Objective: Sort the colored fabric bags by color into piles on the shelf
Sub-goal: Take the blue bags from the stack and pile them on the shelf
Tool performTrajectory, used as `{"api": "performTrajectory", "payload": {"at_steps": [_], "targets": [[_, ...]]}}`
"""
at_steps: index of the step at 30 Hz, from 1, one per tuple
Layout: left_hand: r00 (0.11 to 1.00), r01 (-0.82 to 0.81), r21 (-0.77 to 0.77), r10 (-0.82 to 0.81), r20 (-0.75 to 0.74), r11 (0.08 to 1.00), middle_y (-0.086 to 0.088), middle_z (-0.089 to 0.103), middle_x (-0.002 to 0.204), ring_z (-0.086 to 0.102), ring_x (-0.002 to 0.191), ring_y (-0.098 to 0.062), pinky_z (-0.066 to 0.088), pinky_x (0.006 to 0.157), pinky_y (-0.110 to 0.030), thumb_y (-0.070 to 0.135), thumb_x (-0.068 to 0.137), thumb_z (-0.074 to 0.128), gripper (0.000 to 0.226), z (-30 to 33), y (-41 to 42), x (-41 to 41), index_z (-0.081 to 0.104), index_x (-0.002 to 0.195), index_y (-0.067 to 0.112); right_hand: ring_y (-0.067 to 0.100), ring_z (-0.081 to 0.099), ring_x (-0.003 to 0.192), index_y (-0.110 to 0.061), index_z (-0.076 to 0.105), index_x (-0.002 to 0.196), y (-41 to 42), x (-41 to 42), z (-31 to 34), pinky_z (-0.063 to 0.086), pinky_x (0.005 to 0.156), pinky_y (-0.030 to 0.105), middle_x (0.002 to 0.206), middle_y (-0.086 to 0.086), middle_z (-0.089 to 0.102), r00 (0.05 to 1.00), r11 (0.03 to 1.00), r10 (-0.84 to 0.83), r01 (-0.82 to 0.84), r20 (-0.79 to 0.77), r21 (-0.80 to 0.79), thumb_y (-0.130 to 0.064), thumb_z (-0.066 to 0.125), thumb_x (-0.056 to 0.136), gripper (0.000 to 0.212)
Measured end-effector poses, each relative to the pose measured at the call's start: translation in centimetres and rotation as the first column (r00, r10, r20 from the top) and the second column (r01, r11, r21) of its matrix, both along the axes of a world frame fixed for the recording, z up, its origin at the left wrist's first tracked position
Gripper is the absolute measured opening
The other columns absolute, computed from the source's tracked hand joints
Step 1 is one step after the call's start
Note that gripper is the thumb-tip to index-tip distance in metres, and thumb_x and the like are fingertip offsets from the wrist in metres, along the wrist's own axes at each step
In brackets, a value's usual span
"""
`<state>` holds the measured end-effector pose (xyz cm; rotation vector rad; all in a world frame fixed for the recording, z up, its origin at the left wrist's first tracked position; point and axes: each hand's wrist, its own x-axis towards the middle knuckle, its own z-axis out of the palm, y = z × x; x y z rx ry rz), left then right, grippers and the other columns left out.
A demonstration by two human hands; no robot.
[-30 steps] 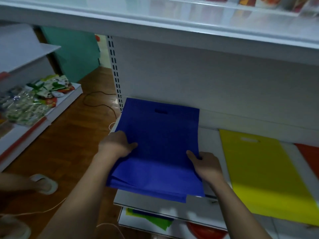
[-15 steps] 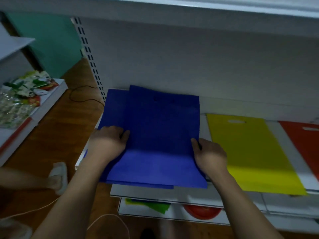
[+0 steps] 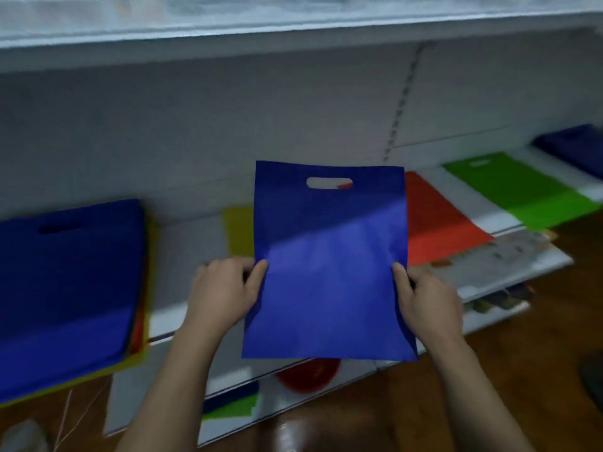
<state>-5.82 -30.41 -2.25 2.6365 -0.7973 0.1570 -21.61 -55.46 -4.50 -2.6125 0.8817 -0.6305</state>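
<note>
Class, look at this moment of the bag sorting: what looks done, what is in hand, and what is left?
Done: single-colour piles lie on the shelf: yellow bag, red bag, green bag, dark blue bags far right. In hand: left hand and right hand grip a blue bag. Left: the mixed stack at left, blue on top, red and yellow edges beneath.

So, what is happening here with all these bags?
A person is sorting fabric bags by color on a white shelf. The left hand and the right hand each pinch one side of a single blue bag, held up above the shelf. A mixed stack with blue on top lies to the left; yellow, red and green bags lie apart.
</note>
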Motion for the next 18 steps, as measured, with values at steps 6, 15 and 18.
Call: {"api": "performTrajectory", "payload": {"at_steps": [6, 15, 18], "targets": [[0.972, 0.222, 0.054, -0.226, 0.065, 0.973, 0.003, 0.043, 0.051, 0.057, 0.067, -0.032, 0.023, 0.059, -0.035, 0.048, 0.097, 0.043, 0.05, -0.6, -13.5, -6.4, 0.036, 0.054, 0.022, 0.018, 0.041, 0.041, -0.02, 0.045, 0.055, -8.2, -12.4, -2.0, 0.021, 0.05, 0.027, 0.045, -0.005, 0.043, 0.971, 0.971, -0.238, 0.238, 0.014, -0.024, -0.038, 0.045, 0.097, 0.046], [0.857, 0.508, 0.054, -0.511, 0.064, 0.86, -0.006, 0.066, 0.069, 0.063, 0.08, -0.034, 0.028, 0.067, -0.036, 0.044, 0.097, 0.046, 0.048, -1.5, -29.2, -16.9, 0.034, 0.054, 0.028, 0.014, 0.049, 0.051, -0.024, 0.048, 0.059, -15.7, -27.5, -2.0, 0.044, 0.059, 0.037, 0.05, -0.01, 0.043, 0.804, 0.809, -0.587, 0.586, -0.094, -0.048, -0.044, 0.038, 0.1, 0.046], [0.82, 0.569, 0.062, -0.571, 0.039, 0.82, -0.006, 0.065, 0.067, 0.064, 0.08, -0.032, 0.031, 0.071, -0.037, 0.044, 0.097, 0.044, 0.048, -2.0, -32.7, -18.8, 0.034, 0.053, 0.026, 0.019, 0.048, 0.052, -0.021, 0.049, 0.059, -17.3, -30.1, -2.2, 0.03, 0.056, 0.032, 0.049, -0.01, 0.034, 0.745, 0.754, -0.657, 0.652, -0.119, -0.083, -0.042, 0.039, 0.099, 0.046]]}}
